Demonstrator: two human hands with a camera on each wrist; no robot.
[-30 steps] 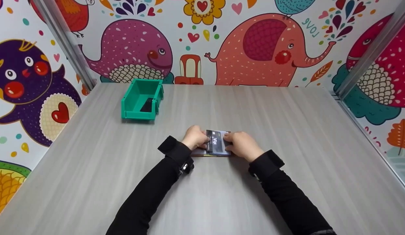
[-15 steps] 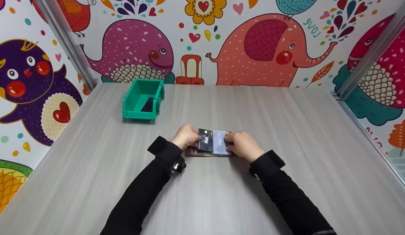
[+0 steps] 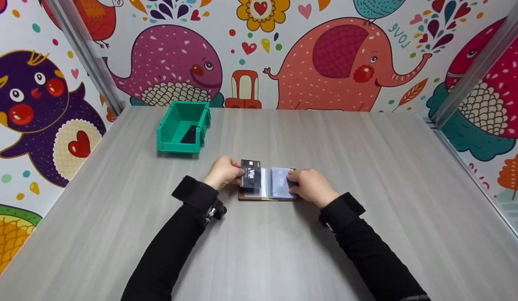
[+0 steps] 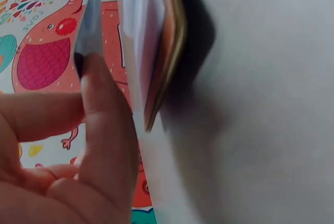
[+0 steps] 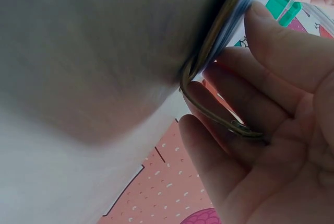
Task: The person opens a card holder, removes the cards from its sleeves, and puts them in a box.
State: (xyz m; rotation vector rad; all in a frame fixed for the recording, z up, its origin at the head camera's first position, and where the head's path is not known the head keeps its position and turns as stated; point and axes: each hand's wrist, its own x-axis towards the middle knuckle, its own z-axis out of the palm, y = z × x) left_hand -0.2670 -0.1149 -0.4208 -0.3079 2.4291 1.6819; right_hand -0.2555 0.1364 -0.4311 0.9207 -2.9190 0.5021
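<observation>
My left hand (image 3: 223, 171) pinches a black card (image 3: 251, 173) with "Vip" printed on it. The card is over the left half of a card holder (image 3: 248, 197) that lies open on the table, showing clear plastic sleeves (image 3: 280, 184). In the left wrist view, thumb and fingers hold the card (image 4: 90, 25) edge-on, apart from the sleeves. My right hand (image 3: 311, 186) grips the holder's right side. In the right wrist view, the thumb presses the sleeves, and a strap with a metal snap (image 5: 240, 127) curves across the fingers.
A green bin (image 3: 179, 147) stands at the back left of the table (image 3: 367, 167), with a black object (image 3: 189, 134) inside, its kind unclear. Walls with cartoon animals (image 3: 330, 67) border the back and sides, with metal posts (image 3: 85, 58) at the corners.
My left hand has moved left with the card, from over the right-hand sleeves to the holder's left half. The sleeves beneath have come into view. My right hand has stayed in place.
</observation>
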